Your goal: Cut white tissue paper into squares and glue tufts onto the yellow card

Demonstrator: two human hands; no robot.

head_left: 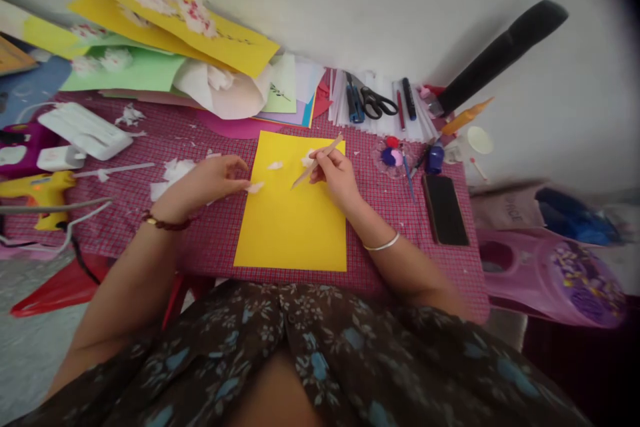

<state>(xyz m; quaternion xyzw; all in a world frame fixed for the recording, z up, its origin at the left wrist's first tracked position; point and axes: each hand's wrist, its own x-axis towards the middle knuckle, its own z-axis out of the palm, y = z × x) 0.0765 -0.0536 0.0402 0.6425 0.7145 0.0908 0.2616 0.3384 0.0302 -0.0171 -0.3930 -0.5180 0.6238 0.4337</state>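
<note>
A yellow paper sheet (293,213) lies on the red checked tablecloth (210,240) in front of me. My right hand (336,173) is closed round a thin wooden stick (317,160), its lower tip touching the sheet near the top. Small white paper bits (275,165) rest on the sheet's upper part. My left hand (215,177) lies at the sheet's left edge, its fingertips pinching a white paper bit (255,187).
Left: a yellow glue gun (43,192), a white box (85,130), white scraps (173,173). Back: stacked coloured sheets (165,27), scissors (377,105), pens (409,99). Right: pompoms (393,153), a black phone (445,209), an orange glue bottle (465,117), a pink plastic container (550,273).
</note>
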